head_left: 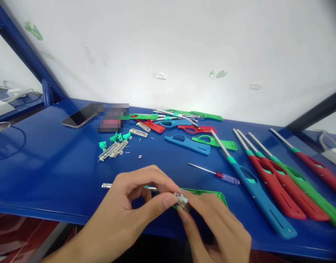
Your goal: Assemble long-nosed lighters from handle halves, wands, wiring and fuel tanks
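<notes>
My left hand (140, 204) pinches a small whitish piece (181, 198) between thumb and index finger. Thumb and index finger of my right hand (220, 226) close on the same spot, around a see-through part that looks like the end of a lighter fuel tank; most of it is hidden by the fingers. Under and behind both hands, close to the table's front edge, lies an open green lighter shell half (214, 194). A metal lighter tube (106, 185) sticks out to the left behind my left hand.
Assembled lighters, including a blue one (263, 201), lie at right beside a screwdriver (224, 177). Loose shell halves (188, 144) and metal tubes are at the back. Clear fuel tanks (120, 149), teal triggers (120, 137) and tiny parts sit left of centre. A phone (81, 115) lies back left.
</notes>
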